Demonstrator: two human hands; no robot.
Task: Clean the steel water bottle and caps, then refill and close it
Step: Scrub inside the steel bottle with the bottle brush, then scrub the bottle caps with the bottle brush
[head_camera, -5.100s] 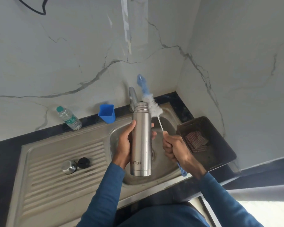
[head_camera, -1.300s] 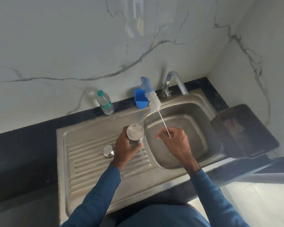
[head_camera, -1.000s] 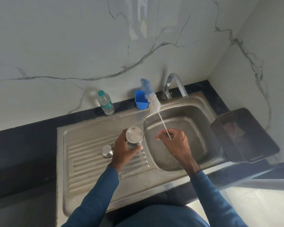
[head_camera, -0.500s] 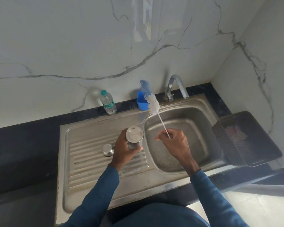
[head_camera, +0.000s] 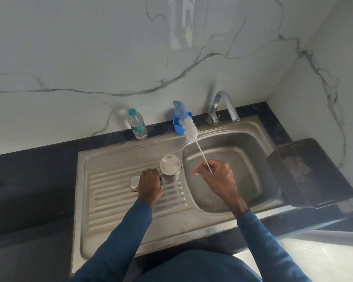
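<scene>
Here right hand (head_camera: 217, 177) pinches the brush (head_camera: 190, 130); left hand (head_camera: 150, 185) curls beside the steel cap (head_camera: 134, 183), grip unclear.

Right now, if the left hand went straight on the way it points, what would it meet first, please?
Probably the bottle, standing on the drainboard just beyond the left hand, slightly to the right. The cap lies off that line, to the left. Depth is unclear.

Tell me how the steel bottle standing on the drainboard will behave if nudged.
The steel bottle stands on end, narrow-based, on the ridged drainboard, so it probably tips easily. Its rounded body would likely roll, perhaps into the basin. Polished steel may be slippery.
</scene>
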